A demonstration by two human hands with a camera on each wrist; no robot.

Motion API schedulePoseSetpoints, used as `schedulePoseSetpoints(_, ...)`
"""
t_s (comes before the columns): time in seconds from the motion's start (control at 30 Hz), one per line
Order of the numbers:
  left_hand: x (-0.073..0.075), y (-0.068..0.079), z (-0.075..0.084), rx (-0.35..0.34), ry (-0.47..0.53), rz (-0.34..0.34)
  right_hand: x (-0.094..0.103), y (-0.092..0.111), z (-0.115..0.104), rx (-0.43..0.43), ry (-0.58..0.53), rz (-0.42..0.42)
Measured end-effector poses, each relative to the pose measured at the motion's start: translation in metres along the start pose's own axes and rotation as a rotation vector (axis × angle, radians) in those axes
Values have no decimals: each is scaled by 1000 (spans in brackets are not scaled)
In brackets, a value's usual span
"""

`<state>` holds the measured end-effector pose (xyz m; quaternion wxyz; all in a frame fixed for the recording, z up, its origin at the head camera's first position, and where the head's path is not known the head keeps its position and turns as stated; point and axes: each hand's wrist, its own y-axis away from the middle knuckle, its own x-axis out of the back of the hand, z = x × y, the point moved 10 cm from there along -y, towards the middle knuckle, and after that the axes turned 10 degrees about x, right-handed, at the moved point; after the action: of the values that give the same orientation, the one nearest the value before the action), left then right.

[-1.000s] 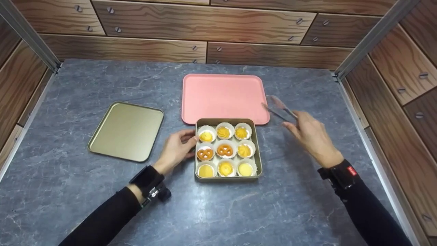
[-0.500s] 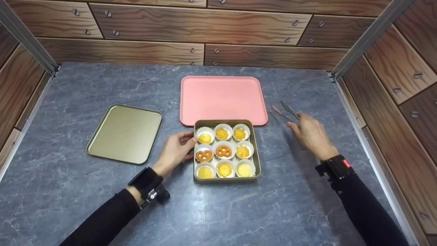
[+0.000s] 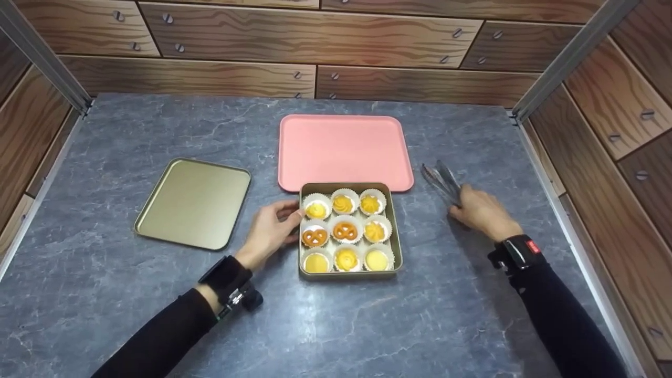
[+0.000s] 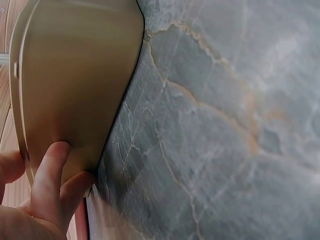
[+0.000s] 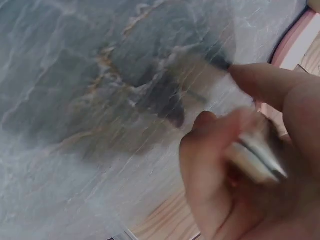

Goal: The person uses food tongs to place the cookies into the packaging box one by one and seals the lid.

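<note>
My left hand point(image 3: 269, 228) touches the left side of a square gold tin point(image 3: 349, 276). In the left wrist view the fingertips press on the tin's outer wall point(image 4: 85, 80), with the thumb up at its rim. Inside the tin, white paper cups hold yellow piped cookies point(image 3: 346, 259), plain round ones point(image 3: 377, 260) and two brown pretzels point(image 3: 345, 231). To the right, my right hand point(image 3: 485, 212) grips a pair of metal tongs point(image 3: 447, 176), whose tips point away from me. The tongs' handle end point(image 5: 260, 157) shows blurred within the curled fingers in the right wrist view.
A pink tray point(image 3: 344, 149) lies behind the tin, its front edge meeting the tin's back. The gold lid point(image 3: 194, 205) rests on the marbled tabletop point(image 3: 336, 331) at left. Wood-patterned panels point(image 3: 315, 37) and metal posts enclose the back and sides.
My right hand has drawn the tongs away from the tray's right edge, rightward and closer to me. The left hand stays at the tin.
</note>
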<state>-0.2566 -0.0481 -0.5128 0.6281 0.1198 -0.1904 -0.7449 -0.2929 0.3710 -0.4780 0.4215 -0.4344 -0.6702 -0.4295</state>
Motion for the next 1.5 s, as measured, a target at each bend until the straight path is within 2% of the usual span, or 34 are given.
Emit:
schedulePoseSetpoints(0.17, 0, 1, 0, 0, 0, 3, -3, 0, 7, -64, -5, -42)
schedulePoseSetpoints(0.4, 1, 2, 0, 6, 22, 23, -5, 1, 11, -92, 13, -52)
schedulePoseSetpoints(0.7, 4, 3, 1, -14, 13, 62, -2, 2, 9, -56, 22, 1)
schedulePoseSetpoints(0.87, 3, 3, 3, -5, -13, 64, 0, 1, 10, -53, 25, -15)
schedulePoseSetpoints(1.0, 2, 2, 3, 7, -26, 55, -2, 3, 11, -62, 10, -35)
schedulePoseSetpoints(1.13, 2, 2, 2, 21, 15, 26, 0, 4, 12, -68, -4, -30)
schedulePoseSetpoints(1.23, 6, 7, 7, -10, 16, 20, 4, 5, 10, -66, -20, -18)
schedulePoseSetpoints(1.3, 14, 13, 17, -62, -36, 38, 10, 7, 6, -55, -20, 6)
schedulePoseSetpoints(1.37, 24, 17, 29, -122, -115, 66, 19, 9, -2, -24, -14, 70)
schedulePoseSetpoints(1.5, 48, 21, 43, -205, -258, 163, 41, 17, -27, 76, 8, 291)
